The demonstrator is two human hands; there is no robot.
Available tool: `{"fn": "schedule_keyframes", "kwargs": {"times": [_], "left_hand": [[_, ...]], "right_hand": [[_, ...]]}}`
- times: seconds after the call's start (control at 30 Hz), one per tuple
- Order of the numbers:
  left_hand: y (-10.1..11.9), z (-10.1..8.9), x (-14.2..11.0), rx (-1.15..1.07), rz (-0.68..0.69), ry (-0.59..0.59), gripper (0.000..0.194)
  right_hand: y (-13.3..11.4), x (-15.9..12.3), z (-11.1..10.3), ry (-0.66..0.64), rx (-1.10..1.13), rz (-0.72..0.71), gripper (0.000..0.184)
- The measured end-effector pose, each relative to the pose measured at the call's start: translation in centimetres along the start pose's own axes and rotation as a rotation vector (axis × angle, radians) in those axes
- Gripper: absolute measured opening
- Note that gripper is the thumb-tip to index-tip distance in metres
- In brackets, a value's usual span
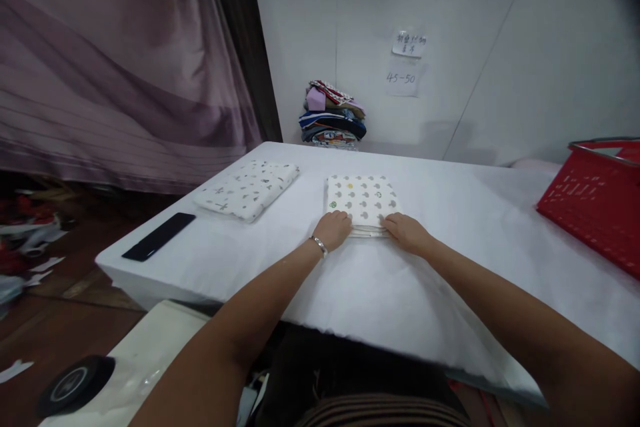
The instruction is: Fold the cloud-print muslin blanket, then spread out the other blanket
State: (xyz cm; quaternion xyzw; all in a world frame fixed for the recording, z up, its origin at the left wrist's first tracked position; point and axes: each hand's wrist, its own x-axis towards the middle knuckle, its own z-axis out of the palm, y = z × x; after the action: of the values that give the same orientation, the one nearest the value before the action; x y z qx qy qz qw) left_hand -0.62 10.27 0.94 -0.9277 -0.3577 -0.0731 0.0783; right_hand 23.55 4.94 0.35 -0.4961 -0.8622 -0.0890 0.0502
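Observation:
A white cloth (364, 197) with grey printed shapes lies folded into a small, layered rectangle on the white-covered table. My left hand (334, 228), a bracelet at its wrist, is closed on the cloth's near left corner. At the near right corner, my right hand (404, 230) has its fingers curled over the edge, with the thumb side toward the cloth. Between the two hands the stacked fold edges show. Farther left rests a second folded white cloth (247, 190) with small dark prints, apart from both hands.
A black flat phone-like object (159, 236) lies near the table's left edge. On the right stands a red plastic basket (595, 197). Folded clothes (333, 117) are piled against the wall behind the table (480, 213). Handwritten paper signs (407, 63) hang above.

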Motion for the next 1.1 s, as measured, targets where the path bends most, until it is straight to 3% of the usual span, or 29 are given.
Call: {"fn": "schedule_keyframes", "kwargs": {"times": [0.23, 0.57, 0.9, 1.1], "left_hand": [[-0.7, -0.6, 0.2, -0.083, 0.017, -0.059, 0.022], [0.0, -0.8, 0.4, 0.009, 0.009, -0.071, 0.019], [0.5, -0.5, 0.6, -0.002, -0.01, -0.055, 0.016], [0.3, -1.0, 0.9, -0.012, -0.037, -0.055, 0.015]], "right_hand": [[0.6, 0.3, -0.7, -0.045, 0.064, -0.054, 0.029], [1.1, 1.2, -0.7, -0.098, 0.07, -0.073, 0.024], [0.2, 1.3, -0.6, -0.083, -0.039, -0.028, 0.022], [0.1, 1.2, 0.0, -0.009, -0.115, 0.055, 0.027]]}}
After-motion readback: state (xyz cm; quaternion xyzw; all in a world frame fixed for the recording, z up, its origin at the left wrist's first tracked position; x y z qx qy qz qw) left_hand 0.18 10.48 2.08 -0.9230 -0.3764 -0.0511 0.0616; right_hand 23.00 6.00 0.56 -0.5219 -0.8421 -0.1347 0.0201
